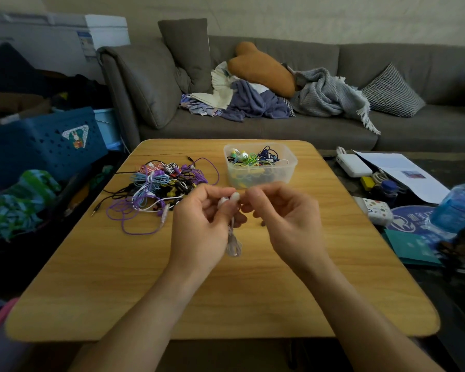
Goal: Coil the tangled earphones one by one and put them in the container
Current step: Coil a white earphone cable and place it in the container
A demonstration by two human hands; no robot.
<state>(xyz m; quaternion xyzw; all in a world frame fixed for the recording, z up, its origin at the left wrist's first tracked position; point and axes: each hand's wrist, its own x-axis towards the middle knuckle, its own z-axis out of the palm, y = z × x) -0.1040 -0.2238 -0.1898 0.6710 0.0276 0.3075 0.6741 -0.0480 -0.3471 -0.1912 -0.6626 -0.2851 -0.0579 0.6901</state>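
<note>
White earphones (232, 210) are in hand, held above the middle of the wooden table (118, 277), near side of the container. Left hand (202, 226) has its fingers curled round the white buds and the top of the cord; a short bunch of pale cord hangs below that grip, looped, just above the tabletop. Right hand (285, 221) pinches at the bud end with thumb and forefinger, other fingers loosely curled; can't tell whether it actually grips the bud or only touches it. Looks like this pair is mostly coiled and being finished off, but motion blur hides the wraps, so that's a guess. Clear plastic container (290, 167) sits at the far side, right of centre, already holding several coiled sets: green, yellow, dark blue, some white. Count not readable. Tangled pile (159, 189) lies far left on the table, well apart from the hands, beside the container: purple, light blue, white, black, pink, yellow cords knotted together, one purple loop trailing toward the near left, a jack plug (93, 213) at the left edge. Estimate: maybe a third done or less; the pile looks bigger than what's in the container. Left to do: drop this white pair in, then work through the pile one at a time.
</note>
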